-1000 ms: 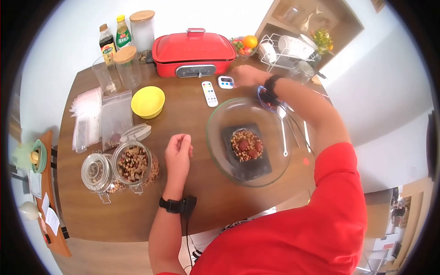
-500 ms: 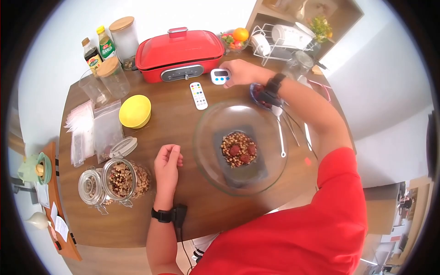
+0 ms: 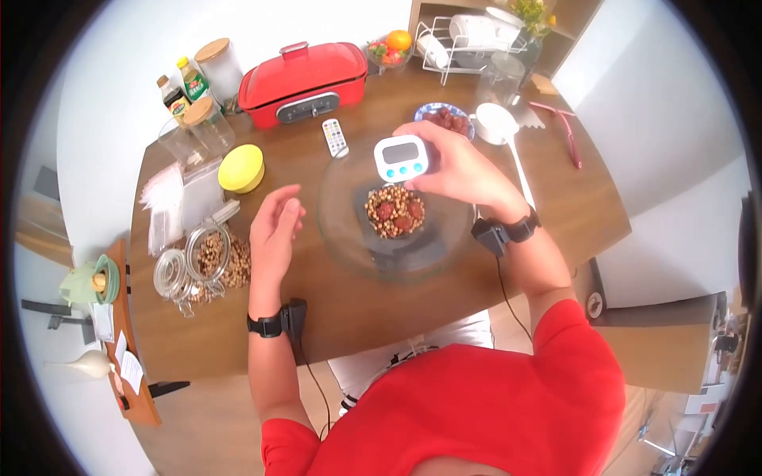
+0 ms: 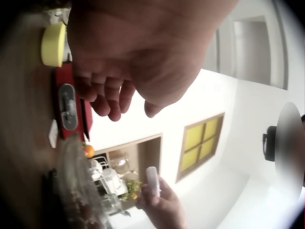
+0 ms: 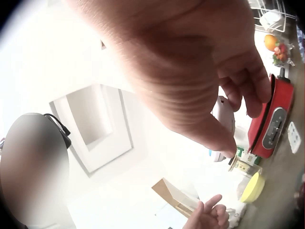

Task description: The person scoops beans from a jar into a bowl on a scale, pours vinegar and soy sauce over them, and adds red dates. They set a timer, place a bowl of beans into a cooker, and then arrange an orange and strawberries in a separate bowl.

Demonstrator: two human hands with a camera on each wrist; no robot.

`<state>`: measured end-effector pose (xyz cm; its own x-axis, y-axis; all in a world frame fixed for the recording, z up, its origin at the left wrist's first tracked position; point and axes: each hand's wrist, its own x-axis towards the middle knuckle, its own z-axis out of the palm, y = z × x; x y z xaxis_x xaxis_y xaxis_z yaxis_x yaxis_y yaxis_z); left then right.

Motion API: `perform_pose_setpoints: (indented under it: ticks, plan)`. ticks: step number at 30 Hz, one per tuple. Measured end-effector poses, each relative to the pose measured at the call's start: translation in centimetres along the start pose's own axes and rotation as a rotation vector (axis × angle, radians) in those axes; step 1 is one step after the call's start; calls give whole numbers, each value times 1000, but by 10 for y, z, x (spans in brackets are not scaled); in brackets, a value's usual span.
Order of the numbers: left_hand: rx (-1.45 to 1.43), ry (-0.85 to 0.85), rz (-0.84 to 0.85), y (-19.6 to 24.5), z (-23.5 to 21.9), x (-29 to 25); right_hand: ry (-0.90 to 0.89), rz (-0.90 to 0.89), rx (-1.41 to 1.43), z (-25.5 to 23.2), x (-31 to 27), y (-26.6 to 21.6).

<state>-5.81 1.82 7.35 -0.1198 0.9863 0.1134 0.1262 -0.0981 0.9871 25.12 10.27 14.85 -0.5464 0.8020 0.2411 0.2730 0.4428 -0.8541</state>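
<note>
My right hand [image 3: 460,170] pinches a white digital timer [image 3: 402,159] with a grey display and blue buttons, its face turned up toward the head camera. The timer is raised and overlaps the far side of a large glass bowl [image 3: 337,210] in the head view. Through the glass shows a dark flat scale [image 3: 405,258], with a heap of mixed beans [image 3: 382,220] and several dark red dates in the middle. My left hand [image 3: 272,238] hovers left of the bowl, fingers loosely bent, holding nothing. In the right wrist view the timer [image 5: 224,117] is partly hidden behind the fingers.
Glass jars of beans [image 3: 210,258] stand left, near plastic bags [image 3: 164,210] and a yellow bowl [image 3: 241,168]. Behind are a red electric cooker [image 3: 305,79] and remote [image 3: 335,138]. A plate of dates [image 3: 446,120], white cup [image 3: 495,124] and pink-framed glasses [image 3: 570,139] lie right.
My right hand has taken the timer from the table beside the cooker, lifted it and brought it nearer, over the bowl's far side. The left hand stays free; the head view has shifted.
</note>
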Motion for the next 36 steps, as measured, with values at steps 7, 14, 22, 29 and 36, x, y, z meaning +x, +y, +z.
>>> perform_pose_setpoints:
  ticks: [7,14,22,29,36]
  plan:
    - [-83,-210,94,43,72,5,7,-84,135,7,-10,6]
    - [-295,-368,-42,59,93,29,41,-109,28,-2,2,-4]
    - [-386,-363,-56,65,95,39,22,-93,132,-4,7,-2]
    - [-384,-283,-17,72,95,39,-108,53,510,-4,7,7]
    - [-394,-277,-20,66,101,40,-101,125,549,-1,10,11]
